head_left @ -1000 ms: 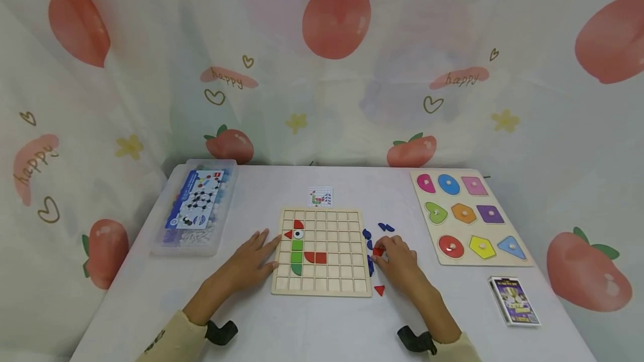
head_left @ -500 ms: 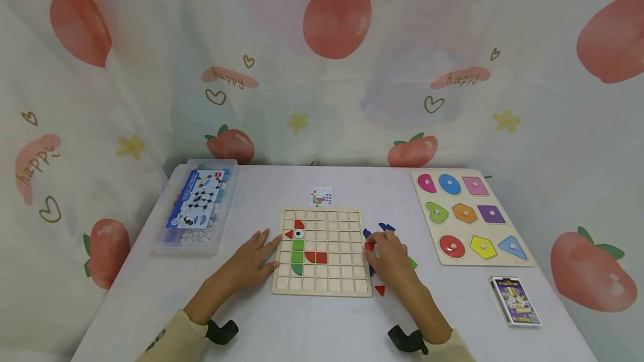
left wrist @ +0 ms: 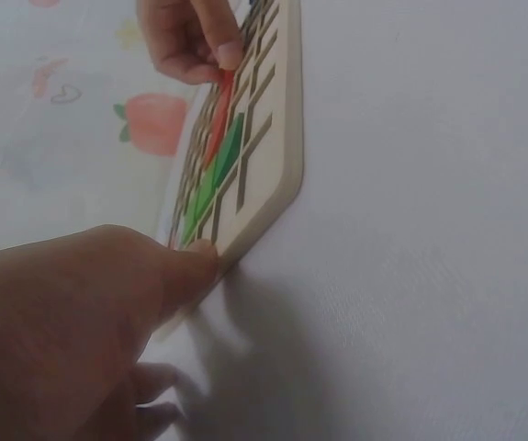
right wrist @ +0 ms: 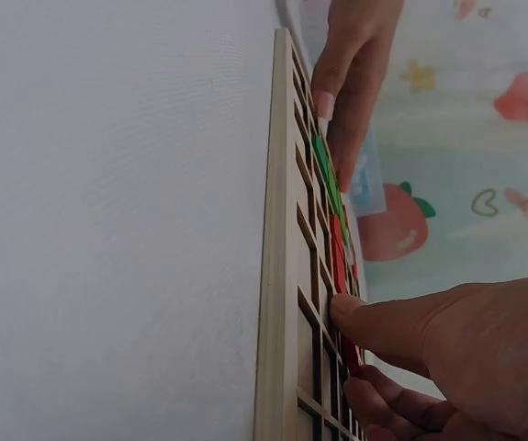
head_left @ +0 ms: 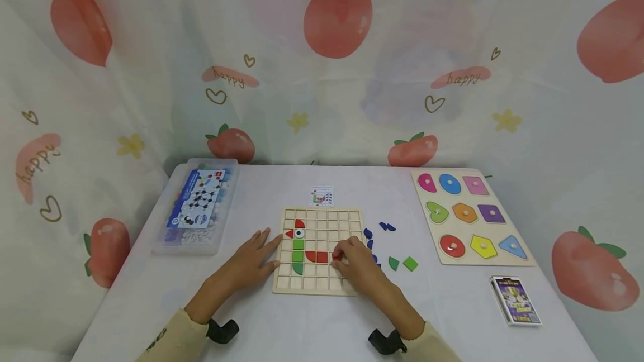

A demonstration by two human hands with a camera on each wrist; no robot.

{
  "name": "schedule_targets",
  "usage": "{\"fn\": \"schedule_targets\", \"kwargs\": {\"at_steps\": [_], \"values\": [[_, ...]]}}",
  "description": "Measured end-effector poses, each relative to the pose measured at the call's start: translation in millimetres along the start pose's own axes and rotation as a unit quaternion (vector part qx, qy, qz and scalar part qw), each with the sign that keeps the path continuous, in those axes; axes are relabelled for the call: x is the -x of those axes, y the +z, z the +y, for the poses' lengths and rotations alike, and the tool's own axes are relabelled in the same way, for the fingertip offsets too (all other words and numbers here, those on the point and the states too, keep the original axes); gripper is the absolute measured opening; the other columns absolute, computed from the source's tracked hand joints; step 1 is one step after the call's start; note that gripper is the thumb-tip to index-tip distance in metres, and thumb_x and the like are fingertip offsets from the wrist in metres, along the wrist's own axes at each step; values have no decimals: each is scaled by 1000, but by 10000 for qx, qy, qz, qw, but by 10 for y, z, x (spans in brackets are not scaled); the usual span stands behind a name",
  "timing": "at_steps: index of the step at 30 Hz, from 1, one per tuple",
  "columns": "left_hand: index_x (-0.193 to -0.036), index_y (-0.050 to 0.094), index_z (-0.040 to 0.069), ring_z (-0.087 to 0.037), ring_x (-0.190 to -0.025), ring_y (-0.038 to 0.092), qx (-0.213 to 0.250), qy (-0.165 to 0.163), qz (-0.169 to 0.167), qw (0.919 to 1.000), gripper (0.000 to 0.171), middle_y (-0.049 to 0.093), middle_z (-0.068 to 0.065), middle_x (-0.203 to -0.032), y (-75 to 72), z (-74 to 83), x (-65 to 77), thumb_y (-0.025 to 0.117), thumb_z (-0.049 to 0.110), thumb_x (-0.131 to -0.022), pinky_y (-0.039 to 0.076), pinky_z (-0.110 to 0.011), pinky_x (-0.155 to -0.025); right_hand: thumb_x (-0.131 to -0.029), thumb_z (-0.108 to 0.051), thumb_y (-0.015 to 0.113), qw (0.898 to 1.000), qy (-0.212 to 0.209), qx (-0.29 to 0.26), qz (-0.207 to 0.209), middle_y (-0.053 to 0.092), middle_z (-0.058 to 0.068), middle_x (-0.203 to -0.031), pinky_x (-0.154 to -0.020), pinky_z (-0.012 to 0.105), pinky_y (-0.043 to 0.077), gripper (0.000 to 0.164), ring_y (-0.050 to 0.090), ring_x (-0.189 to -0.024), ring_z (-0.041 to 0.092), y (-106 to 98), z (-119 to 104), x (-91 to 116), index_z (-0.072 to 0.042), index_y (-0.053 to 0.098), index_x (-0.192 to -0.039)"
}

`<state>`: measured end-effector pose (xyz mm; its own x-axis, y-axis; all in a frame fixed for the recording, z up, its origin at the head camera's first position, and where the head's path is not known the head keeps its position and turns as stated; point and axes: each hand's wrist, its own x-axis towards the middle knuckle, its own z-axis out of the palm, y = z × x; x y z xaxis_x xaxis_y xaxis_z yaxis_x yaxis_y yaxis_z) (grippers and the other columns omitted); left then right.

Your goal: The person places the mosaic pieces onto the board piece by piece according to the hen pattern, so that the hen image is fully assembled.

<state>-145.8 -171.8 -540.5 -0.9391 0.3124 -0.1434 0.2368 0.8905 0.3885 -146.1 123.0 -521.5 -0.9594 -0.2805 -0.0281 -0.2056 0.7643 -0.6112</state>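
Observation:
A wooden grid board [head_left: 312, 293] lies on the white table, bearing a bird-like pattern of red and green pieces. My right hand [head_left: 358, 266] is over the board's right half, pinching a small red piece [right wrist: 352, 355] between thumb and fingers. That piece is at the right end of a red row [head_left: 317, 257]; whether it sits fully in its cell cannot be seen. Green pieces [head_left: 298, 251] stand in a column below a white eye piece [head_left: 299, 233]. My left hand [head_left: 249, 261] rests against the board's left edge, fingers spread, thumb [left wrist: 193, 266] touching the rim.
Blue pieces [head_left: 387, 227], a green quarter-round [head_left: 393, 263] and a green square [head_left: 410, 263] lie right of the board. A pattern card [head_left: 321, 196] lies behind it. Around are a plastic box [head_left: 201, 205], a shape puzzle [head_left: 480, 194] and a card deck [head_left: 515, 301].
My right hand has carried the red piece leftward from beside the board onto its grid. Two green pieces at the right are uncovered; the loose red triangle is now hidden. My left hand stays put.

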Motion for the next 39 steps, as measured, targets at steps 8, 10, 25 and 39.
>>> {"fn": "schedule_targets", "kwargs": {"at_steps": [8,10,25,39], "values": [[-165,39,22,-42,-161,20,-4,0,23,10000,68,26,-16,-174,-13,10,-1,63,41,-104,28,-62,-126,-96,-10,77,9998,-85,-126,-85,56,0,-99,-77,26,50,10,52,-91,15,14,-4,-23,-14,70,-102],[-165,40,22,-43,-161,21,-4,24,45,10000,68,27,-16,-173,-17,12,0,64,40,-104,28,-62,-126,-97,-8,76,9998,-130,-105,-65,57,0,-100,-78,26,52,9,53,-91,14,17,-10,-16,-14,71,-102],[-164,41,21,-43,-161,22,10,-6,-8,10000,67,27,-17,-173,-29,16,2,63,40,-104,29,-62,-125,-97,-2,72,9997,-220,102,94,59,0,-107,-84,32,57,11,56,-96,15,44,18,-20,-12,75,-101],[-164,40,20,-44,-160,22,32,-50,-26,10000,67,27,-18,-173,-47,46,25,64,39,-104,30,-63,-125,-93,-11,79,9949,814,538,261,57,20,-135,-100,55,54,42,55,-124,37,-560,386,231,-7,64,-132]]}}
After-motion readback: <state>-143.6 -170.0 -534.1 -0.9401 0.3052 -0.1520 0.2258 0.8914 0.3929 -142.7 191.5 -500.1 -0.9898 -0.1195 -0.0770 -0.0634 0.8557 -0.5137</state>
